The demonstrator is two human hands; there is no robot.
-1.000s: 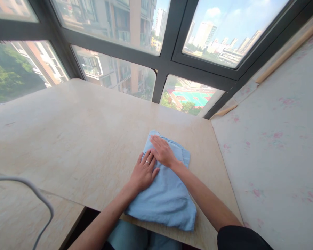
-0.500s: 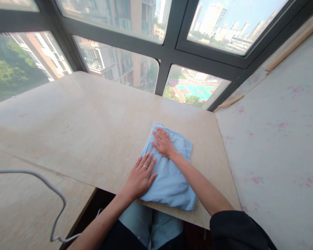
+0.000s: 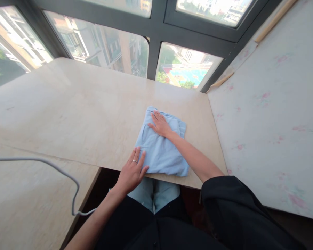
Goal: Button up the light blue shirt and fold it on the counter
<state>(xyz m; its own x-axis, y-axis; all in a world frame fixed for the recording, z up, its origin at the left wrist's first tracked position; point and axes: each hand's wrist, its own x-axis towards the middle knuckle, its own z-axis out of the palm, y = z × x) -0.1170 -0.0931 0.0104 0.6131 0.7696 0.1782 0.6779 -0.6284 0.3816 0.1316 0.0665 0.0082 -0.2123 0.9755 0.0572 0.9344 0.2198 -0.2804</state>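
Observation:
A folded light-blue cloth garment (image 3: 163, 154) lies on the pale, stone-patterned tabletop (image 3: 99, 114), close to its front edge. My right hand (image 3: 160, 124) rests flat on the garment's far part, fingers stretched out. At the garment's near left corner is my left hand (image 3: 131, 170), a ring on one finger, its fingers apart and the fingertips touching the cloth's left edge. Neither hand grips the fabric. The exact kind of garment cannot be made out from its folded shape.
Dark-framed windows (image 3: 156, 27) rise behind the tabletop. On the right stands a wall with flowered paper (image 3: 266, 121). A grey cable (image 3: 65, 172) curves across the lower left surface and hangs over its edge. My legs (image 3: 152, 194) are under the front edge.
The view has tilted downward, so everything sits higher in the picture. My left hand has slid toward the garment's near left corner; my right hand stays flat on its far part.

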